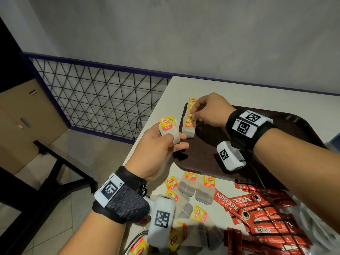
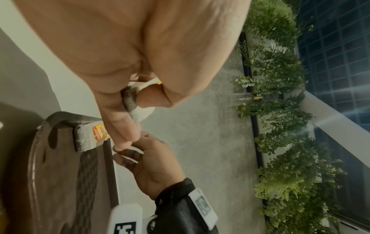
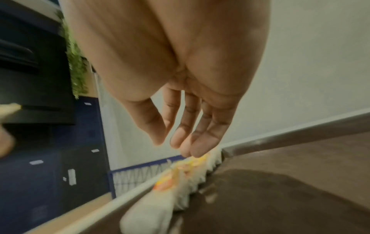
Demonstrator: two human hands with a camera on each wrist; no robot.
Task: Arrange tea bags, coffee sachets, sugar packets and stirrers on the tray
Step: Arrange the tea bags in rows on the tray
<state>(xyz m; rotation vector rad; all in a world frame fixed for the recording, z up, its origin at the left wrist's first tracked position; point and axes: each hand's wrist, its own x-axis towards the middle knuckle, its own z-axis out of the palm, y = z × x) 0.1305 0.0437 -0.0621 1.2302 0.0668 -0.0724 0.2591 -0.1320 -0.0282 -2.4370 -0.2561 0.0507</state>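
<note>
A dark brown tray [image 1: 207, 155] [image 2: 56, 174] [image 3: 280, 197] lies on the white table. Along its left rim stands a row of Lipton tea bags [image 1: 189, 127] [image 2: 88, 136] [image 3: 180, 182]. My right hand [image 1: 193, 116] [image 3: 176, 145] [image 2: 128, 155] hovers over that row, fingers nearly straight, tips touching the yellow tags and nothing pinched. Just left of the tray, my left hand [image 1: 176, 142] [image 2: 136, 101] grips a small bunch of tea bags [image 1: 166, 126] [image 2: 140, 114], tags up. Loose tea bags [image 1: 191, 186] and red Nescafe sachets [image 1: 257, 214] lie on the table in front of the tray.
The table's left edge [image 1: 147, 133] runs close beside my left hand, with tiled floor below. A wire-mesh railing [image 1: 101, 96] and a cardboard box [image 1: 24, 116] stand to the left. A grey wall closes the back.
</note>
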